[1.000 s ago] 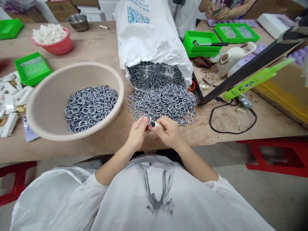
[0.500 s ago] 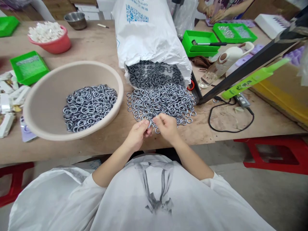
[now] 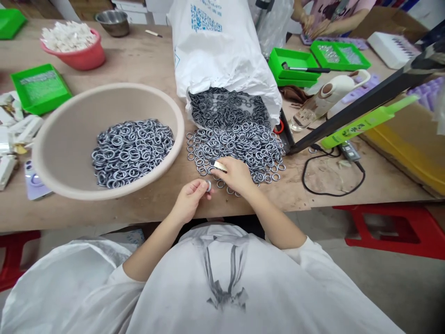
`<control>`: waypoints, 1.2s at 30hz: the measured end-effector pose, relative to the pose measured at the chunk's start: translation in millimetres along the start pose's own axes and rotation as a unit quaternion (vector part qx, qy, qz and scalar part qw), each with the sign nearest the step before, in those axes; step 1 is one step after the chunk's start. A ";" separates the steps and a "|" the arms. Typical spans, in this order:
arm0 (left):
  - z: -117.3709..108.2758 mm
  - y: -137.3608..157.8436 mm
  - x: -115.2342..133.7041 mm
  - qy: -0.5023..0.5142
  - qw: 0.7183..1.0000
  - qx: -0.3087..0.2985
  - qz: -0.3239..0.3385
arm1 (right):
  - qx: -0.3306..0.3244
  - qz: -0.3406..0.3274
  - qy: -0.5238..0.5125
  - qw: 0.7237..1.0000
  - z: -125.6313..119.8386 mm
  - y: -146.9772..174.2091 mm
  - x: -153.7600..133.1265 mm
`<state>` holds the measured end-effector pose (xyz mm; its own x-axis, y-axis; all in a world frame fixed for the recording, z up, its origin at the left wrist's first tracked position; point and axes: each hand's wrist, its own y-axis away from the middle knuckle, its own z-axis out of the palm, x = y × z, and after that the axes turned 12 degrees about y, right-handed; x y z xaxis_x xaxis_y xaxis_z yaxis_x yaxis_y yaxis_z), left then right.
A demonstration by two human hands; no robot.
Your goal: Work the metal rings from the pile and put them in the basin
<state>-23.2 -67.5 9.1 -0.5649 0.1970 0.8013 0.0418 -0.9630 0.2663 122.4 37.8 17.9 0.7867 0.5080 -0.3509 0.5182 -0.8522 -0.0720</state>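
Note:
My left hand [image 3: 190, 198] pinches a single grey ring [image 3: 209, 186] between thumb and fingertips, just in front of the ring pile. Closed around a small tool [image 3: 219, 166] with a pale handle and dark tip, my right hand [image 3: 237, 176] is over the near edge of the pile; the tool's exact kind is unclear. Loose grey rings [image 3: 239, 144] spill from the mouth of a white sack [image 3: 222, 55] onto the table. To the left, a large beige basin [image 3: 66, 120] holds a heap of similar rings [image 3: 132, 150].
A red bowl [image 3: 81, 54] of white pieces, a green tray [image 3: 41, 93] and a steel bowl [image 3: 113, 24] stand at left. Right of the sack are green trays [image 3: 295, 65], a bottle [image 3: 323, 95], a slanted black bar [image 3: 347, 109] and a cable [image 3: 306, 174]. Another person's hands [image 3: 313, 28] work behind.
My hands have drawn apart. The left has moved left and slightly down with the ring; the right has turned so its pale-handled tool shows. The camera view has shifted slightly.

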 end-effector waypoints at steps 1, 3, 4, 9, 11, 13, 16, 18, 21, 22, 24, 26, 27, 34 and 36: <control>-5.4 0.7 0.7 0.000 1.000 0.013 0.013 | -0.020 -0.009 0.051 0.998 1.3 -4.1 -0.1; -14.0 1.0 3.1 0.012 0.999 0.037 0.029 | -0.055 -0.011 0.114 0.992 3.9 -9.7 -2.5; -16.9 0.6 4.8 0.022 0.998 0.050 0.030 | -0.064 -0.005 0.127 0.990 5.1 -11.5 -4.2; -19.1 -6.1 13.6 0.074 0.991 0.108 -0.023 | -0.057 0.031 0.093 0.994 5.0 -16.2 -6.1; -14.7 -10.2 14.0 0.094 0.988 0.112 -0.039 | -0.043 0.048 0.017 0.998 3.3 -15.0 -5.4; -6.7 -13.7 11.4 0.108 0.988 0.105 -0.038 | -0.026 0.072 -0.125 0.989 2.6 -10.0 -7.3; 9.9 -16.3 4.6 0.100 0.992 0.071 -0.004 | 0.003 0.101 -0.364 0.926 3.7 4.8 -16.4; 20.5 -16.1 0.8 0.076 0.996 0.046 0.029 | 0.027 0.113 -0.461 0.880 4.1 16.5 -23.1; 30.6 -13.8 -0.8 0.051 0.998 0.018 0.043 | 0.016 0.093 -0.522 0.847 1.5 29.3 -26.3; 32.4 -12.7 -0.4 0.050 0.998 0.011 0.037 | -0.003 0.078 -0.529 0.845 0.0 31.4 -25.1; 34.3 -10.2 1.1 0.056 0.998 0.000 0.019 | -0.035 0.056 -0.528 0.847 -3.3 32.8 -20.6; 35.4 -7.6 3.0 0.060 0.998 -0.012 -0.002 | -0.025 0.057 -0.508 0.859 -6.7 32.4 -15.2; 35.9 -6.4 4.0 0.062 0.998 -0.019 -0.010 | -0.009 0.058 -0.490 0.870 -8.5 32.4 -12.9; 37.8 -2.5 9.2 0.079 0.997 0.003 -0.019 | 0.080 -0.082 -0.231 0.966 -19.8 48.0 -10.5; 37.8 -2.2 9.0 0.083 0.996 0.012 -0.022 | 0.082 -0.099 -0.197 0.972 -20.9 51.7 -11.6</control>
<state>2.8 -56.7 36.0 -0.6945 0.2033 0.6902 0.0331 -0.9492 0.3130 147.1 -9.5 37.8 0.4705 0.6044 -0.6430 0.5602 -0.7675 -0.3115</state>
